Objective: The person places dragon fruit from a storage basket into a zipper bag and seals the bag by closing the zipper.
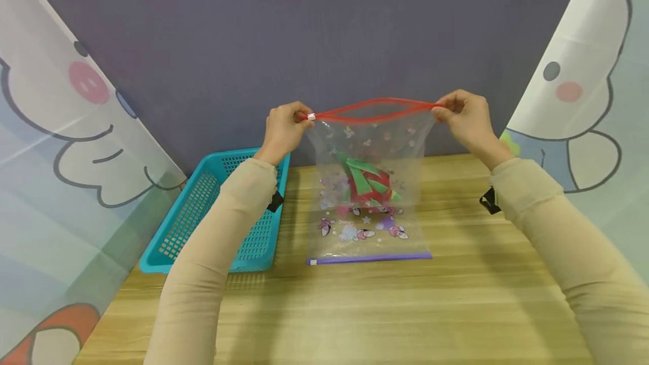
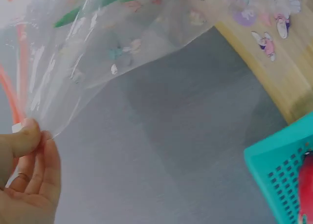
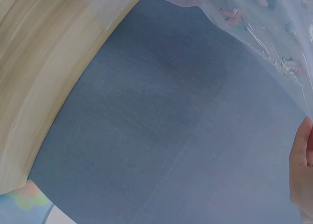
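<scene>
My left hand (image 1: 284, 131) pinches one top corner of a clear, printed slider zip bag (image 1: 332, 142), close by its white slider (image 1: 311, 116). At the opposite corner my right hand (image 1: 469, 120) grips the end of the red zip between thumb and fingers. Stretched between the hands, the bag hangs upright with its mouth parted in the middle. Through the clear film shows a red thing with pointed green leaves (image 1: 372, 182), like a dragon fruit. Below and in front lies a second clear printed zip bag (image 1: 367, 232) with a purple zip, flat on the table.
To the left on the wooden table (image 1: 355, 308) stands a teal plastic basket (image 1: 253, 244) with slotted walls, partly behind my left forearm. Something red (image 2: 307, 185) shows inside it in the left wrist view. A dark grey wall (image 1: 324, 27) rises behind, with cartoon-printed curtains (image 1: 583, 83) at both sides.
</scene>
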A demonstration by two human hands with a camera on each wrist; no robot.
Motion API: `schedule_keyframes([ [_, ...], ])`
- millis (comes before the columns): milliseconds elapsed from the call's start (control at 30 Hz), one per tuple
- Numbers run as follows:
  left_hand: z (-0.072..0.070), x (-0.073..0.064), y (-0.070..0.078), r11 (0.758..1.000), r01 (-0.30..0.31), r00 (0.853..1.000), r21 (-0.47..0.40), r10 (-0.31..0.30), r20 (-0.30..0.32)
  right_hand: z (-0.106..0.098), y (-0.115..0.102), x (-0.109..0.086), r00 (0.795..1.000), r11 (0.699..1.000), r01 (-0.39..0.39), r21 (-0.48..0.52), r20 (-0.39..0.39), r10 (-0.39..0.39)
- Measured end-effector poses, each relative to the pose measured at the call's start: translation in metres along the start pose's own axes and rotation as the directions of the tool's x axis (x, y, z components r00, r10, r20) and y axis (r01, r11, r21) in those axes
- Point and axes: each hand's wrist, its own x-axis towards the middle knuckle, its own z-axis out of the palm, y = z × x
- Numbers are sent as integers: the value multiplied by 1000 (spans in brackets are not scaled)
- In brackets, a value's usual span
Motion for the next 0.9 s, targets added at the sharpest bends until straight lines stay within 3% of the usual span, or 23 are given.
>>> schedule_keyframes([
  [300,-8,-12,11,1000,18,993,-6,-17,114,-8,7,-4,999,999,-30,19,14,30],
  [467,-1,-22,3,999,17,991,-36,-12,131,-5,16,-10,999,999,-39,16,15,39],
  [700,7,-31,-8,998,19,993,-57,-12,115,2,24,-13,999,990,-43,137,9,42],
  [900,9,-33,-9,997,48,987,-59,-38,153,-1,25,-14,995,991,-91,96,37,88],
])
